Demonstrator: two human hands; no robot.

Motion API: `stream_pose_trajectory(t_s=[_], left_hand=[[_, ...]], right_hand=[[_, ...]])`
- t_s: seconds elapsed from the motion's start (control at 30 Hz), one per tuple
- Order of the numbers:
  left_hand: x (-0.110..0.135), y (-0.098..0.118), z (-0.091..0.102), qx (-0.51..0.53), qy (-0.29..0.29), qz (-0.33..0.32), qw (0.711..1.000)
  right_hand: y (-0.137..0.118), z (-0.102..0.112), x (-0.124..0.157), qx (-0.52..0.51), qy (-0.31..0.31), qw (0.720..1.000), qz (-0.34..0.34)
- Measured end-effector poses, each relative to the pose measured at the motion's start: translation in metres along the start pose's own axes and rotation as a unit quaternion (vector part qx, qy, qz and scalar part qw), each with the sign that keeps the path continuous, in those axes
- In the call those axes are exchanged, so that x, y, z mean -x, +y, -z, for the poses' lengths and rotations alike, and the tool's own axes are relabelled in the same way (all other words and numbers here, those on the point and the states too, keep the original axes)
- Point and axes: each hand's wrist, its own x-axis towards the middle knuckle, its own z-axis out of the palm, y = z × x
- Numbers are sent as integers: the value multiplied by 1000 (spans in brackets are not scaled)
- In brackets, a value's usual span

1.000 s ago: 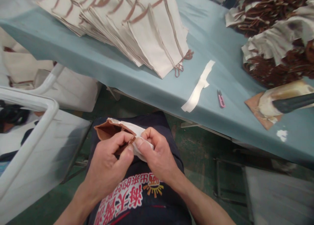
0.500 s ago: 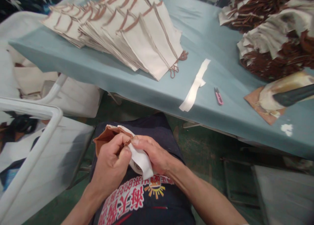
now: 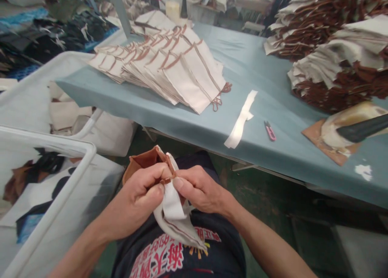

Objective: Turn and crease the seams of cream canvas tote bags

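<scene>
A brown and white fabric piece (image 3: 145, 160) is held over my lap, its brown side up at the left and its pale part hanging below my fingers. My left hand (image 3: 145, 195) pinches its edge between thumb and bent fingers. Right beside it, my right hand (image 3: 197, 189) pinches the same edge, the two thumbs almost meeting. A white strip (image 3: 174, 203) hangs down from between the thumbs. What lies inside the pinch is mostly hidden by my fingers.
On the blue-covered table (image 3: 260, 96) lie stacked pale pieces with brown edging (image 3: 188, 75), a white strip (image 3: 241, 122), pink thread snips (image 3: 269, 131) and a glue-smeared container with a black handle (image 3: 342, 128). Brown and white piles (image 3: 336, 67) stand right. White bins (image 3: 87, 164) stand left.
Both hands have shifted slightly right, still pinching the edge. More of the pale fabric now hangs below them over the apron. The view has tilted up, showing more of the background.
</scene>
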Motion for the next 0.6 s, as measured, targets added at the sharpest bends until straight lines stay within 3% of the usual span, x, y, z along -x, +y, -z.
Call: stream_pose_trajectory(t_s=[0.1, 0.17, 0.23, 0.4, 0.6], left_hand=[[1, 4, 8, -13, -1, 0, 1000], [1, 8, 13, -38, 1, -5, 999], [0, 14, 17, -69, -1, -20, 997], [8, 26, 24, -152, 18, -79, 985], [25, 28, 32, -188, 56, -61, 979]], right_hand=[[-4, 13, 0, 166, 101, 979, 61], [-12, 19, 0, 196, 191, 959, 73], [-25, 22, 1, 178, 222, 952, 113], [-55, 24, -16, 184, 61, 961, 199], [-59, 28, -41, 254, -44, 949, 183]])
